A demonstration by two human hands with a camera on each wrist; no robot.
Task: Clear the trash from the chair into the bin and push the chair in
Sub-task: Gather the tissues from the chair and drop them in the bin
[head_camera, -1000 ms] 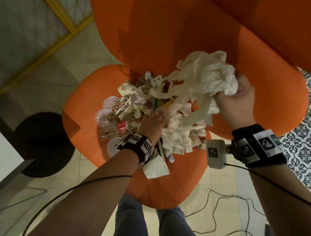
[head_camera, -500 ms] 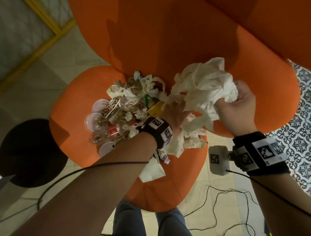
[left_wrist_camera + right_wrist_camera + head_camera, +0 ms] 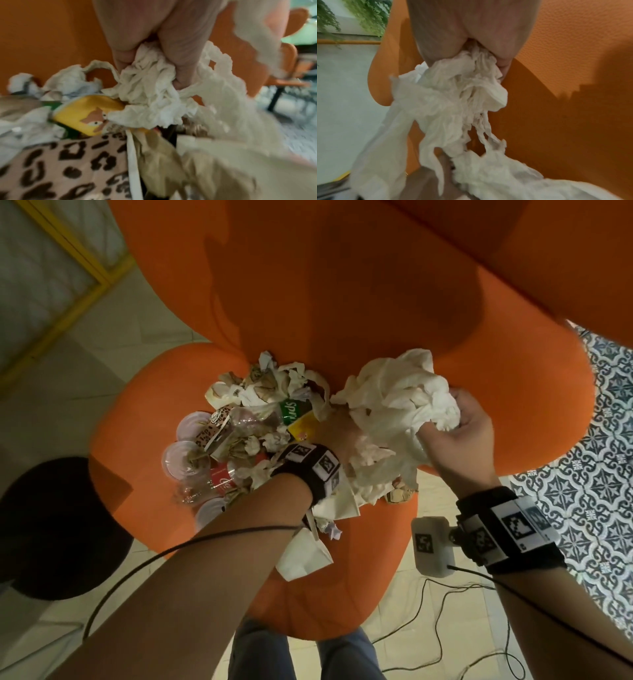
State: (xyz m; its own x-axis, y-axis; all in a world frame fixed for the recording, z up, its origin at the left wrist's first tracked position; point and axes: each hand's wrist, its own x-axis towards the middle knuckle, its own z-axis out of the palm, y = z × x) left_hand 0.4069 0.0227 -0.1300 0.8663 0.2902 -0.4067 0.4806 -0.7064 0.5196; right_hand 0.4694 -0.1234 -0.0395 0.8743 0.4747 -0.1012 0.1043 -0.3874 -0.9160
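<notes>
An orange chair point(image 3: 342, 594) carries a heap of trash point(image 3: 260, 419): crumpled napkins, a green Sprite bottle point(image 3: 291, 409), a yellow carton point(image 3: 303, 429), clear cup lids point(image 3: 180, 458) and a leopard-print wrapper point(image 3: 214, 428). My right hand point(image 3: 459, 433) grips a big wad of white tissue paper point(image 3: 397, 395) above the seat's right side; it shows again as the tissue paper point(image 3: 453, 101). My left hand point(image 3: 337, 436) is buried under that wad, and its fingers point(image 3: 181, 54) pinch crumpled tissue point(image 3: 150, 94) beside the yellow carton point(image 3: 85, 115).
A dark round bin or base point(image 3: 51, 529) sits on the floor left of the chair. Cables point(image 3: 445, 628) trail over pale tiles near the seat's front. Patterned blue tiles point(image 3: 589, 474) lie on the right. A yellow frame point(image 3: 85, 244) runs at upper left. My legs point(image 3: 301, 655) stand at the seat's front.
My left hand moved from the middle of the heap to the right, under the tissue wad, and took hold of tissue. The right hand kept its wad, now more bunched.
</notes>
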